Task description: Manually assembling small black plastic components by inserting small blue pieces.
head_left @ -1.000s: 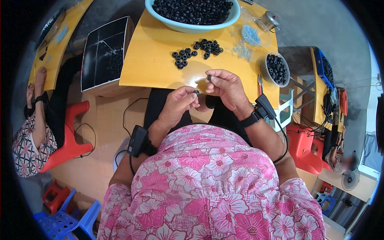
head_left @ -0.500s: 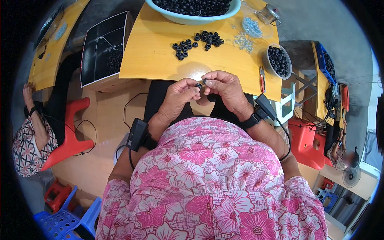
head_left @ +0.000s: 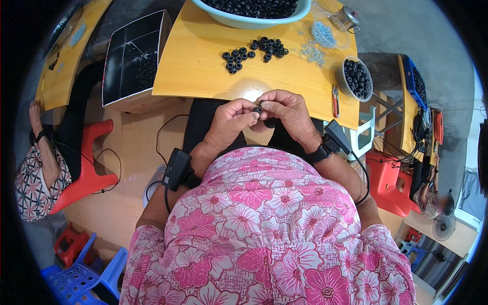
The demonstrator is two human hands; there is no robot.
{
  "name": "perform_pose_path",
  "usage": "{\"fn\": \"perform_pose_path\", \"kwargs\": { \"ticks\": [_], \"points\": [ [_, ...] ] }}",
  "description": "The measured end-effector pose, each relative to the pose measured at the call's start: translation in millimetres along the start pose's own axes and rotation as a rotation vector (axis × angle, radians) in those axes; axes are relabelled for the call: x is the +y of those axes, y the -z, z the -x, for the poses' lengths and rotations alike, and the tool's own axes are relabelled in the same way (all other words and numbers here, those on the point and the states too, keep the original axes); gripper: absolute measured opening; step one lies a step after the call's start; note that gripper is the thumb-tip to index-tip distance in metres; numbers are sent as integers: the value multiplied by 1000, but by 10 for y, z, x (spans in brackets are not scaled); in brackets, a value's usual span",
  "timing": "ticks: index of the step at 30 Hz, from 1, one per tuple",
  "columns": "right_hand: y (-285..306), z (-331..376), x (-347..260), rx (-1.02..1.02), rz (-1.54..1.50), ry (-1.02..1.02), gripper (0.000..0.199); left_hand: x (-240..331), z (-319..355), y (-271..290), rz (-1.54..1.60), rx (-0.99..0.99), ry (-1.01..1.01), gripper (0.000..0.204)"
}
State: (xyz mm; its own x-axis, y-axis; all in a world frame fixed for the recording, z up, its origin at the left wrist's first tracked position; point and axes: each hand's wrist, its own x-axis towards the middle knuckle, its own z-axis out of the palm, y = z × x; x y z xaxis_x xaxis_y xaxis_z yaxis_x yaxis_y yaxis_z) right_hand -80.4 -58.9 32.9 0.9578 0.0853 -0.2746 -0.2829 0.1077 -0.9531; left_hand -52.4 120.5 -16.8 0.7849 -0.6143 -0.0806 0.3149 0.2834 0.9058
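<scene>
My left hand (head_left: 229, 123) is closed in a pinch on a small black ring-shaped part (head_left: 257, 110), just off the front edge of the yellow table (head_left: 193, 66). Right beside it, my right hand (head_left: 288, 114) pinches too, its fingertips meeting the same part. Whether they hold a second small piece there is hidden by the fingers. Beyond my hands, several black ring-shaped parts lie in a loose cluster (head_left: 237, 60), with another bunch (head_left: 272, 47) to its right. Small clear pieces (head_left: 312, 53) are scattered farther right.
A light blue basin (head_left: 254, 22) of black parts stands at the back. On the right are a clear tub (head_left: 367, 94), red-handled snips (head_left: 335, 101), a dish of clear pieces (head_left: 323, 34) and a metal canister (head_left: 348, 18). A box (head_left: 162, 46) stands left; another person (head_left: 46, 175) sits beyond.
My left hand has moved slightly right, bringing its black part up against my right fingertips. The gap between the two pinches has closed. The whole view has shifted slightly.
</scene>
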Motion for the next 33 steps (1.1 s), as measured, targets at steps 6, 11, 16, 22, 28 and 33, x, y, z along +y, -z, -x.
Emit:
{"fn": "perform_pose_path", "kwargs": {
  "ticks": [6,11,16,22,28,33],
  "points": [
    [5,10,8,-6,48,15,13,27,5,-22,5,4,8,16],
    [-3,18,-2,-15,82,33,12,6,3,-6,3,2,-1,15],
    [8,21,35,-1,127,70,11,18,4,-14,-8,8,12,13],
    [-8,55,58,22,126,57,10,0,10,-10,-11,15,-8,11],
    [-47,69,243,82,32,119,10,-21,9,8,-22,9,-3,12],
    [-118,104,275,135,38,141,12,-76,2,20,-18,42,-7,13]
  ]
}}
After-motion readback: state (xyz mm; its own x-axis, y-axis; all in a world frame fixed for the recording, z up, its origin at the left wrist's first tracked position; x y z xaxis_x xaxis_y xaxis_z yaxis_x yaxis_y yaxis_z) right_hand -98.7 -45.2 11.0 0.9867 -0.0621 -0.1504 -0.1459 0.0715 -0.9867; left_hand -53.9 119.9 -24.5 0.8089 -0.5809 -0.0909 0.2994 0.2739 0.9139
